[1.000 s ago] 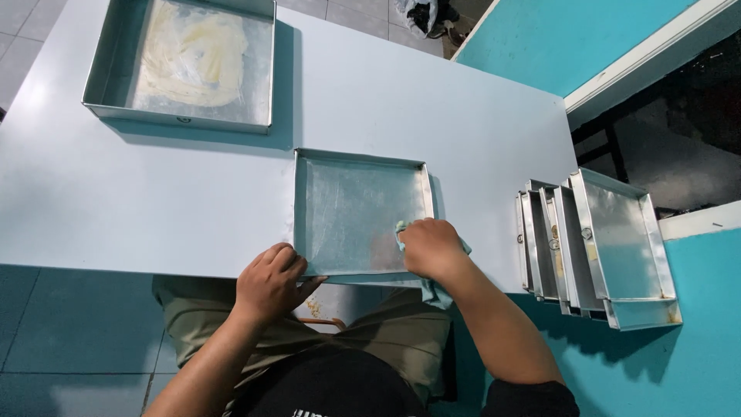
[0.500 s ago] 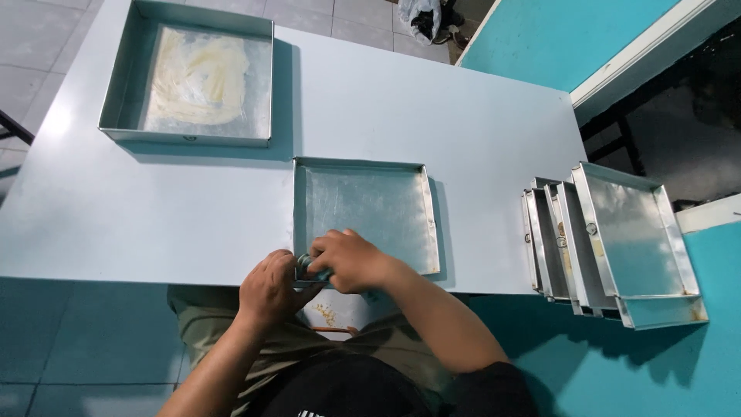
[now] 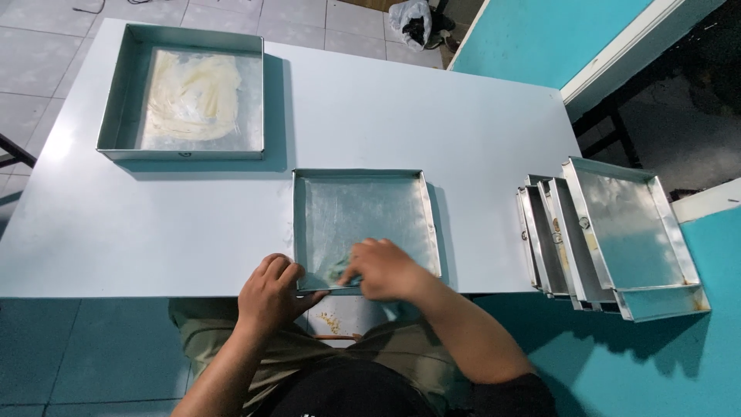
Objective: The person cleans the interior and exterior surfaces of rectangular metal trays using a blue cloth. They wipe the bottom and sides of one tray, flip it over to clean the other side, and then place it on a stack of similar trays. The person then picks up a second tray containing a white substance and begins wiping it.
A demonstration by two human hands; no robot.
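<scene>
**Hands at the near edge of a square metal tray**

Here, a person sits at the near side of a pale table (image 3: 386, 100), both hands working on a shallow square metal tray (image 3: 363, 208) that lies flat at the table's near edge, roughly in the middle. The left hand (image 3: 270, 297) is at the tray's near left corner, fingers curled over the rim and gripping it. The right hand (image 3: 386, 269) lies palm down inside the tray, on its near part, fingers bent and pressing on a small pale cloth (image 3: 340, 270) — only a scrap of the cloth shows from under the fingertips, so how firmly it is held I cannot tell.

Far and to the left, well apart from the hands, stands a larger, deeper square pan (image 3: 123, 85) whose floor is smeared with a creamy yellowish spread (image 3: 189, 96). At the right end of the table a stack of similar trays (image 3: 610, 232) leans on edge, one against the next, overhanging the table's right side. Beyond the table there is a grey tiled floor (image 3: 46, 38), and to the right a turquoise wall (image 3: 540, 31).
</scene>
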